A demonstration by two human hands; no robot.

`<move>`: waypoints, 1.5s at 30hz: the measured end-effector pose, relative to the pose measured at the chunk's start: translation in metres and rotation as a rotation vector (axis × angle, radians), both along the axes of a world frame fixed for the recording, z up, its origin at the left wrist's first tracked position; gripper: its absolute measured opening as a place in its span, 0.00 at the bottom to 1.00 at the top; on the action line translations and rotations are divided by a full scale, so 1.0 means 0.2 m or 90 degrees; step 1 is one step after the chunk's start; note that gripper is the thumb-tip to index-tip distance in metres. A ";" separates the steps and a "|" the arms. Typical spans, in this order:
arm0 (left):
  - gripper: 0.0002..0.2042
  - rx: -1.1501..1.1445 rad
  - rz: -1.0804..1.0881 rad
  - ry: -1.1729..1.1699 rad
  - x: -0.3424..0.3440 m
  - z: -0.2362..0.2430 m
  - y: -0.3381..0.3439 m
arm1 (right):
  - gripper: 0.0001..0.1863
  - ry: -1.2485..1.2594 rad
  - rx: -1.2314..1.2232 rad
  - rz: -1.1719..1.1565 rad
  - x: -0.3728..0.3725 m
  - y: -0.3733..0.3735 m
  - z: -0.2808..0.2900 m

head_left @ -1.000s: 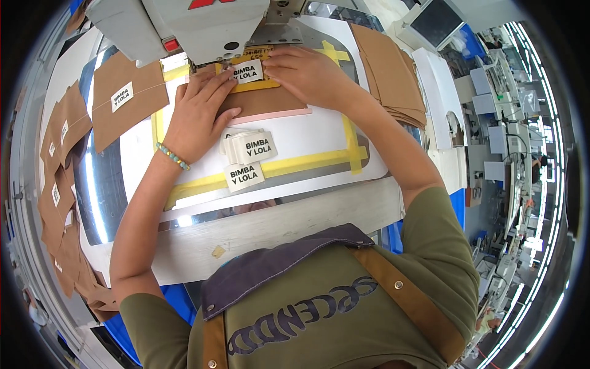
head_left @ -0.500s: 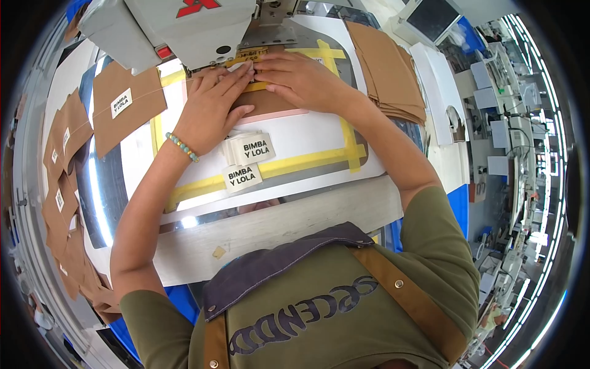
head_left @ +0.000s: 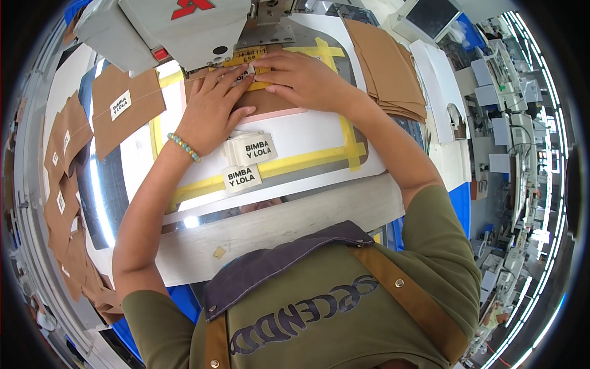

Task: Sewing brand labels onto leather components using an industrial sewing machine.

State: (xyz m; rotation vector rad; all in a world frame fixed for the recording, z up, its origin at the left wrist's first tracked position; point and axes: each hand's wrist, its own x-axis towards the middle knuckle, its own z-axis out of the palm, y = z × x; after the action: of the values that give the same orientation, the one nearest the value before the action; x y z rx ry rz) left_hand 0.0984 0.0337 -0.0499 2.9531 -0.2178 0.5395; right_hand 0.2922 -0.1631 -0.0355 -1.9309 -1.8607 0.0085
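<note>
Under the sewing machine [head_left: 175,37], a brown panel [head_left: 270,103] lies flat. A yellow template piece [head_left: 244,56] rests over it, and a white printed label [head_left: 242,72] shows in its opening. My left hand [head_left: 215,109], with a beaded bracelet at the wrist, lies with fingers stretched out, fingertips at the label's near left edge. My right hand [head_left: 300,80] lies palm down on the template and panel from the right, fingers extended, tips touching the label's right side. Both hands partly cover the template. Spare white labels [head_left: 258,147] sit in a small pile nearer me.
A thread runs left to a brown panel with a label [head_left: 138,117]. More joined, labelled panels [head_left: 70,132] hang over the left edge. A stack of brown panels [head_left: 384,67] lies at right. Yellow tape [head_left: 289,161] borders the white work sheet. A screen [head_left: 430,17] stands behind.
My left fingers have shifted slightly, and more of the label now shows between the hands. The machine head appears a little further left in view. The panels remain in place.
</note>
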 end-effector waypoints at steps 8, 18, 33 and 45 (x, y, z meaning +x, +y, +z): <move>0.31 -0.078 -0.013 0.034 0.00 0.00 0.02 | 0.18 -0.101 0.004 0.003 0.02 0.01 -0.01; 0.34 -0.118 -0.015 0.011 0.01 -0.01 0.02 | 0.23 0.039 0.036 0.070 0.03 0.01 -0.04; 0.32 -0.101 -0.048 0.007 0.00 0.00 0.04 | 0.18 0.037 0.100 -0.003 0.04 0.00 -0.08; 0.30 -0.108 -0.067 0.006 0.01 0.02 0.04 | 0.21 -0.048 0.103 0.053 0.06 0.01 -0.10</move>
State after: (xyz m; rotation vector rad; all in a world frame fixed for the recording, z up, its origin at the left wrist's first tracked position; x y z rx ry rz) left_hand 0.1002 0.0424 -0.0453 2.7615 -0.3077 0.5035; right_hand 0.3037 -0.1609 -0.0562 -1.7659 -1.9260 -0.1856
